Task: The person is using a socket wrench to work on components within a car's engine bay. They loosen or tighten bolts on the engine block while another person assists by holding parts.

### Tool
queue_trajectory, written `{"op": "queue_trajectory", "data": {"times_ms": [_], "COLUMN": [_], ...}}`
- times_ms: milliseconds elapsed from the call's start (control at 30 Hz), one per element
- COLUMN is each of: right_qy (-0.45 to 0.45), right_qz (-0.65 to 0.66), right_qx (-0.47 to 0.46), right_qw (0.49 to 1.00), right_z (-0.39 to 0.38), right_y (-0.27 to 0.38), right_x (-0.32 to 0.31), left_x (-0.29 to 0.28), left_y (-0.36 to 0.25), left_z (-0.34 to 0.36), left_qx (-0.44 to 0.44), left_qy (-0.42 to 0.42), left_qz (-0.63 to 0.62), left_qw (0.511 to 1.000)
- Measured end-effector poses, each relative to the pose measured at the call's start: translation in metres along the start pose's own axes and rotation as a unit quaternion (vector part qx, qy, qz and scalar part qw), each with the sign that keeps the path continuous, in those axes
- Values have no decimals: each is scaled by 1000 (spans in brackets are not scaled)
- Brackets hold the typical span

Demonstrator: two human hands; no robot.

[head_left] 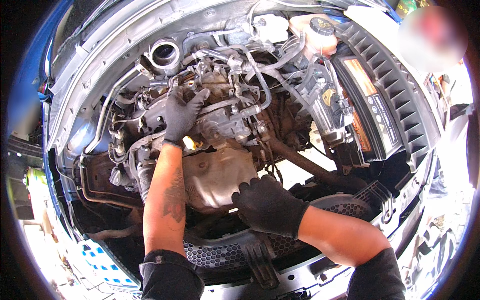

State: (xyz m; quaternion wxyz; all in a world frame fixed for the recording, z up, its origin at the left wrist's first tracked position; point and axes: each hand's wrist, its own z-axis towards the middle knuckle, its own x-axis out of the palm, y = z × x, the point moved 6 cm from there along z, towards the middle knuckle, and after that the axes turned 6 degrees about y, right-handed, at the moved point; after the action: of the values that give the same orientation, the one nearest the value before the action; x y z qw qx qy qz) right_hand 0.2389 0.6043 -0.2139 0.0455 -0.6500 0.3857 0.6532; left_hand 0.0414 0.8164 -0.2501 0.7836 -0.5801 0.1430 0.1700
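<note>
Both my hands wear black gloves over an open engine bay. My left hand [182, 116] reaches onto the top of the engine [218, 124], its thumb and fingers apart, the fingertips among hoses and connectors. Just below that wrist is the yellow dipstick handle [192, 143]. My right hand [270, 207] is closed, knuckles up, beside the lower right edge of the metal heat shield [220, 175]. Whatever its curled fingers may hold is hidden from view.
A black battery [372, 107] and a ribbed black plastic panel [400, 90] stand at the right. The coolant tank [314, 40] with its black cap is at the back. An open round pipe [164, 53] faces up at back left. Perforated ducting [215, 254] runs along the front.
</note>
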Motion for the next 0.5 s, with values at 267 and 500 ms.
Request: {"op": "queue_trajectory", "data": {"times_ms": [267,500], "right_qy": [-19,-50], "right_qz": [-11,12], "right_qx": [-5,-15], "right_qw": [1000,999], "right_z": [-1,3], "right_y": [1,2], "right_x": [1,-2], "left_x": [-7,-7], "left_y": [7,4], "left_z": [0,-1], "left_qx": [-95,-24], "left_qy": [16,50], "left_qz": [168,84], "left_qw": [981,995]}}
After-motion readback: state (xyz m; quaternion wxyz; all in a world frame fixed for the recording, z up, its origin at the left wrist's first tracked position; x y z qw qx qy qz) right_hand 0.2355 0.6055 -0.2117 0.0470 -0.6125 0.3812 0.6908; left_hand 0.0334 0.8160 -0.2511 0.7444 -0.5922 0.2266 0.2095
